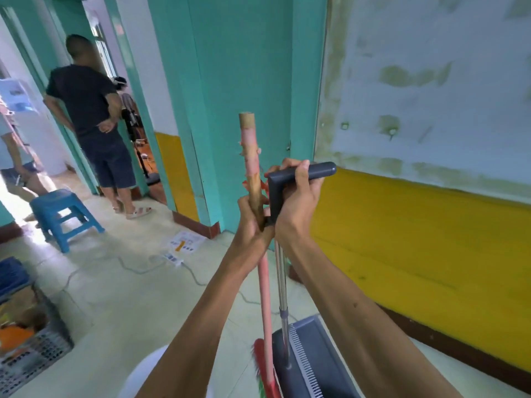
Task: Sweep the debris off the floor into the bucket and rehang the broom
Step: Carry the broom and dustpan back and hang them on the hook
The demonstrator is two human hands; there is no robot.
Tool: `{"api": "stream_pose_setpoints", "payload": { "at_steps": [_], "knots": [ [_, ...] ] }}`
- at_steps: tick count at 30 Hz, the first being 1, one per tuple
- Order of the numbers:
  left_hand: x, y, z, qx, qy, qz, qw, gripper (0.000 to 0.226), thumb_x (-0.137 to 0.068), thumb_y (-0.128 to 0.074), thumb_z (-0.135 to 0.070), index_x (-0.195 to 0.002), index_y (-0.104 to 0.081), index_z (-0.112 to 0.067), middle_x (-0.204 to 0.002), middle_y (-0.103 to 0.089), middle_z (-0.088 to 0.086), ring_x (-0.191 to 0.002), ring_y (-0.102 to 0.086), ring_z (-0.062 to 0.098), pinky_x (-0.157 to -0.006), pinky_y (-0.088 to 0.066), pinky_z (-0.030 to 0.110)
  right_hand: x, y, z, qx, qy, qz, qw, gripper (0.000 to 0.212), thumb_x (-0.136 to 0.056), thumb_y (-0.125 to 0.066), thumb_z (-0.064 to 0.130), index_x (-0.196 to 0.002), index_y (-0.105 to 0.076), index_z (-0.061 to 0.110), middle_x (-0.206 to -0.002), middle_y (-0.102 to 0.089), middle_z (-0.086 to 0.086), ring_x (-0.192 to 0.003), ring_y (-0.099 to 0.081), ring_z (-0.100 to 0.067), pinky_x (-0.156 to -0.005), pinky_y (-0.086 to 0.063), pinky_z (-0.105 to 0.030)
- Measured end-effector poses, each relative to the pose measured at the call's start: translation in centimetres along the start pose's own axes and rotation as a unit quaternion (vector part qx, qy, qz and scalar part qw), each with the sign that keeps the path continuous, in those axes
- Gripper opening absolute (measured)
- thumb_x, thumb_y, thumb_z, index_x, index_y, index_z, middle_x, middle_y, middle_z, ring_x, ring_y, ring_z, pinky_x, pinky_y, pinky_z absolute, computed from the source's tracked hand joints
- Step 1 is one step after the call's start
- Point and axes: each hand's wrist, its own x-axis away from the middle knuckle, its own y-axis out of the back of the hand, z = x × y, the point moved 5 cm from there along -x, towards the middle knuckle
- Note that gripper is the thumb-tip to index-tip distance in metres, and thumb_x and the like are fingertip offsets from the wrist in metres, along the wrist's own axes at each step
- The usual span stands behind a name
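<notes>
Broom handle [254, 179] is gripped in closed left hand [253, 222]; dustpan handle [298, 175] is clenched by right hand [298, 196] just beside. Broom head [263, 366] and dustpan [310, 363] are held below the hands. Debris could be spilled if the dustpan is tilted; no bucket is seen.

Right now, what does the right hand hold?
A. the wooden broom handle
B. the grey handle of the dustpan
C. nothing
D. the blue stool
B: the right hand is closed around the grey L-shaped dustpan handle, while the left hand grips the broom handle.
</notes>
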Motion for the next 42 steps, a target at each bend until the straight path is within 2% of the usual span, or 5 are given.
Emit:
{"api": "stream_pose_setpoints", "payload": {
  "at_steps": [5, 12, 18, 24, 42],
  "knots": [
    [-3.3, -2.4, 2.7, -0.005, -0.003, 0.078, 0.997, 0.063, -0.078, -0.072, 0.0, -0.115, -0.026, -0.023, -0.113, -0.056, 0.001, -0.095, -0.065, 0.0, -0.077, -0.056, 0.018, -4.3, 0.4, -1.1, -0.029, -0.079, 0.008, 0.996, 0.019, -0.106, -0.044, 0.023, -0.094, -0.048, 0.009, -0.078, -0.059, -0.006, -0.067, -0.061, -0.027, -0.066, -0.058, -0.052],
    [-7.9, -5.1, 3.6, 0.089, 0.026, -0.158, 0.983, 0.031, -0.075, -0.067, -0.038, -0.099, -0.048, -0.034, -0.073, -0.062, -0.004, -0.068, -0.065, 0.013, -0.06, -0.054, 0.033, -8.3, 2.3, -0.6, -0.044, -0.058, 0.038, 0.997, 0.02, -0.092, -0.055, -0.003, -0.096, -0.041, 0.01, -0.082, -0.056, -0.01, -0.081, -0.057, -0.025, -0.087, -0.047, -0.038],
    [-12.0, -9.9, 6.6, 0.088, 0.009, -0.065, 0.994, 0.058, -0.063, -0.07, -0.011, -0.087, -0.049, -0.059, -0.064, -0.05, 0.004, -0.048, -0.048, 0.004, -0.044, -0.046, 0.019, -11.7, 8.7, 5.9, 0.313, 0.019, 0.122, 0.942, 0.046, -0.079, -0.033, -0.034, -0.1, -0.049, 0.004, -0.113, -0.059, -0.022, -0.108, -0.062, -0.034, -0.095, -0.051, -0.041],
    [-13.8, -15.8, 10.3, 0.101, 0.011, 0.068, 0.993, 0.042, -0.064, -0.069, -0.005, -0.091, -0.056, -0.034, -0.058, -0.036, -0.01, -0.049, -0.038, 0.01, -0.044, -0.037, 0.024, -19.4, 9.1, 8.4, 0.515, -0.018, 0.209, 0.831, 0.038, -0.096, -0.058, -0.007, -0.133, -0.053, -0.008, -0.132, -0.061, -0.024, -0.117, -0.063, -0.032, -0.097, -0.053, -0.038],
    [-24.0, -22.1, 17.6, 0.119, 0.052, 0.202, 0.971, 0.044, -0.07, -0.073, 0.002, -0.085, -0.058, -0.036, -0.067, -0.044, 0.025, -0.049, -0.037, 0.012, -0.045, -0.039, 0.029, -32.1, 15.6, 6.5, 0.674, -0.027, 0.129, 0.727, 0.012, -0.077, -0.084, 0.002, -0.083, -0.081, 0.012, -0.073, -0.079, -0.004, -0.068, -0.075, -0.012, -0.067, -0.057, -0.016]
  ]
}}
